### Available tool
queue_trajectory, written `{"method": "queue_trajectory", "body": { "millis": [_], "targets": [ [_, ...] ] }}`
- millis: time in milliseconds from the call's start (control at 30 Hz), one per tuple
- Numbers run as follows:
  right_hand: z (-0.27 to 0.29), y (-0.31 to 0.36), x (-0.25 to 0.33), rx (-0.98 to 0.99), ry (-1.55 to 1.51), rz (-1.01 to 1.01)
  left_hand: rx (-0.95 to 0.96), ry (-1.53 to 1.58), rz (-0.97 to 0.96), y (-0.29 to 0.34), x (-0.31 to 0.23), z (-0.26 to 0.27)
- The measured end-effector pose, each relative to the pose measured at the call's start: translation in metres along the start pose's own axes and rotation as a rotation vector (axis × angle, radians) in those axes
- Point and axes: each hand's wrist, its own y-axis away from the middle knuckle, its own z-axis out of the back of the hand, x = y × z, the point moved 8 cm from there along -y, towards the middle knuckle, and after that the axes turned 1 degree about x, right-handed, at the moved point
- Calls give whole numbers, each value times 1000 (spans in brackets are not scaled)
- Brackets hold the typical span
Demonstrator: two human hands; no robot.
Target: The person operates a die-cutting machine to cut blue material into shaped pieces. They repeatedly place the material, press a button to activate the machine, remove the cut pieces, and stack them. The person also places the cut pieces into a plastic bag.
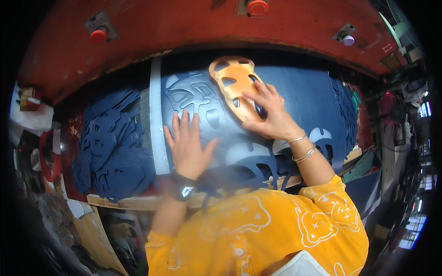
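An orange-gold sole-shaped cutting die (237, 82) with several cut-out holes lies on a dark blue sheet (304, 92). My right hand (269, 110) grips its near right part, thumb at the near end and fingers over the right edge. To the left, my left hand (189, 145) is open with spread fingers over the sheet, holding nothing; whether it presses down cannot be made out. Beyond its fingertips, outlines of cut shapes (193, 94) mark the sheet. Strips with cut-out openings (251, 168) hang at the near edge, partly blurred.
A heap of dark blue cut pieces (113, 147) lies left of a pale upright strip (158, 119). More blue pieces (347, 103) sit at the right. Across the back runs a red machine beam (184, 27) with a red button (98, 36). A wooden edge (124, 201) borders the front.
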Motion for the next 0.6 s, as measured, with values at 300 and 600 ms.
{"method": "queue_trajectory", "body": {
  "millis": [300, 600],
  "targets": [
    [143, 121, -123, -1218, -39, -131, 165, 851, -71, 121, -80, 0],
    [212, 146, -169, -1441, -87, -236, -63, 446, -335, 147, -107, -4]
  ]
}}
